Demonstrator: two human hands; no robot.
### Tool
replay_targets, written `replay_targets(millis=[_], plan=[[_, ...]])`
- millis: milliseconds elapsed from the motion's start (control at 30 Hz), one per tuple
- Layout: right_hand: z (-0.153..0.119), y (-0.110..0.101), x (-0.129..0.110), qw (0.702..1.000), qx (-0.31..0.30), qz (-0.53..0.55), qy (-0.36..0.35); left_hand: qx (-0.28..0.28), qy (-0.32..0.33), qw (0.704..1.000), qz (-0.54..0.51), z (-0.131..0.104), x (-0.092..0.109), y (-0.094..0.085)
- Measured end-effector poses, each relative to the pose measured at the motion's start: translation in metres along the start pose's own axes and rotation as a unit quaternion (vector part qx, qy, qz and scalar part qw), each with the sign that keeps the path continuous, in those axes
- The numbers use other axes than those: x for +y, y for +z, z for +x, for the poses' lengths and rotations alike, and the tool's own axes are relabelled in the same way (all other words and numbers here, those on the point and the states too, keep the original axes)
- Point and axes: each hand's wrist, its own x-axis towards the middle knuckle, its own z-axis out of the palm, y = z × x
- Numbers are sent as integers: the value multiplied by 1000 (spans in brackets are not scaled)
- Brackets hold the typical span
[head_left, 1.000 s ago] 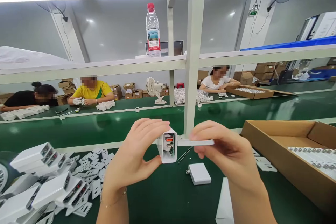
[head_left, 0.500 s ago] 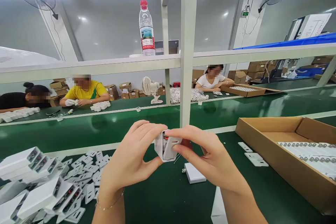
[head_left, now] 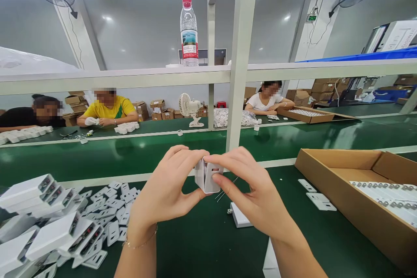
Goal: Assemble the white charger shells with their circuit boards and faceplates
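Observation:
Above the green bench, my left hand (head_left: pixel 167 186) grips a white charger housing (head_left: pixel 199 174) between fingers and thumb, its end turned toward me. My right hand (head_left: pixel 252 191) pinches a white slotted end plate (head_left: pixel 210 183) against that end. The plate sits slightly tilted, with a narrow gap along its left edge. Below my right hand lies a white charger (head_left: pixel 240 217) with plug prongs, partly covered by the hand. To the left, several open white housings (head_left: pixel 54 234) are stacked beside a heap of loose end plates (head_left: pixel 112 208).
An open cardboard box (head_left: pixel 358 217) holding rows of white parts stands at the right, with loose plates (head_left: pixel 321 202) beside it. A metal post (head_left: pixel 239 61) rises ahead. Three people sit across the green belt (head_left: pixel 156 147). A water bottle (head_left: pixel 189 34) stands on the shelf.
The end plate has swung closer to the housing, covering most of the inside that showed before. Both hands have risen slightly, and the view has shifted a little.

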Motion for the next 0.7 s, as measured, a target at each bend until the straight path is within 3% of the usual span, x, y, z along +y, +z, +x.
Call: replay_targets(millis=[100,233,367,500,567,700], plan=[[1,1,1,998,21,-51,-24,13,6,1000,-5,0,0,0],[1,2,3,999,6,-38,-1,43,16,999,-11,1,2,1],[3,6,10,990,3,107,86,71,26,997,-7,1,4,2],[6,9,18,947,-56,287,136,87,33,996,-17,1,4,4],[6,9,18,937,-90,306,140,91,31,995,-16,1,3,4],[5,9,14,953,-109,253,123,100,18,995,-10,2,1,4]])
